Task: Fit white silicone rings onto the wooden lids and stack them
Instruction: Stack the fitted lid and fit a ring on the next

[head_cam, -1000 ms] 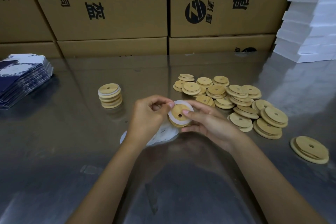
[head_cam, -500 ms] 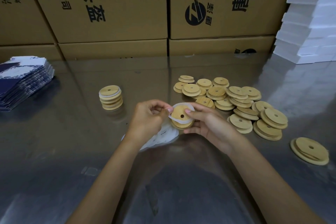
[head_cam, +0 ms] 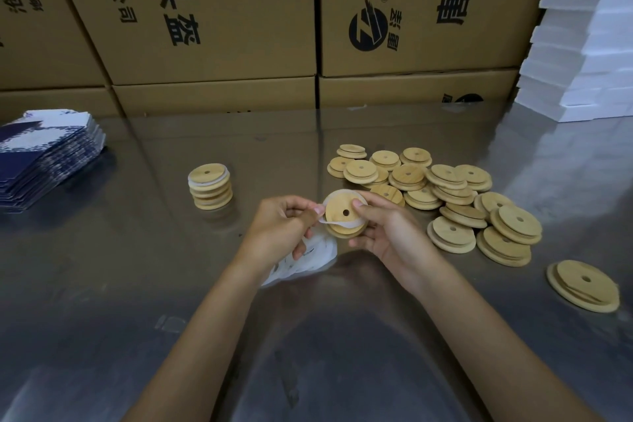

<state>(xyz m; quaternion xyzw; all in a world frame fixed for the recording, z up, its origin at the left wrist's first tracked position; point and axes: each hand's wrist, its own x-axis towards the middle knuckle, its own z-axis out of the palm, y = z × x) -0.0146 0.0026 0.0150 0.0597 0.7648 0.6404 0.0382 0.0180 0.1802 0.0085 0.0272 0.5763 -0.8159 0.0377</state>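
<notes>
My right hand grips a round wooden lid with a centre hole, held above the steel table. My left hand pinches a white silicone ring stretched partly around that lid. A heap of bare wooden lids lies to the right. A short stack of ringed lids stands to the left. Under my left hand lies a clear bag of white rings.
A single lid lies apart at the right. Blue printed cartons are piled at the left edge. Brown cardboard boxes wall off the back, and white foam sheets are stacked at the back right.
The lid has tilted in my right hand and my left fingers have drawn the ring further over its edge. Both hands stay in the same place.
</notes>
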